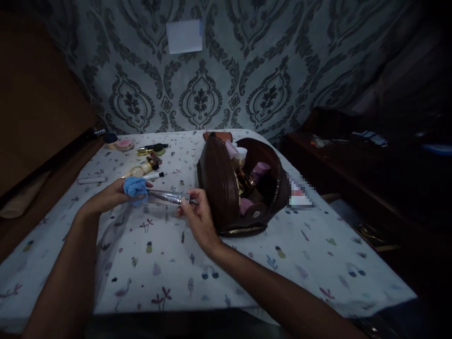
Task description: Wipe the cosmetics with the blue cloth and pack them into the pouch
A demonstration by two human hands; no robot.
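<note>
My left hand (112,195) is closed on a small blue cloth (135,188) and presses it against a long silver tube (165,198). My right hand (197,214) pinches the other end of that tube, close to an open brown cosmetic bag (221,188). The bag stands on a table with a patterned white cloth (219,273) and holds several pink and cream bottles and jars (254,175).
Several cosmetics lie at the back left: a round pink compact (123,144), gold and dark tubes (150,149), a cream bottle (139,170), a white pencil (91,180). A dark wooden cabinet (353,165) stands to the right. Patterned wallpaper with a white note (184,36) is behind.
</note>
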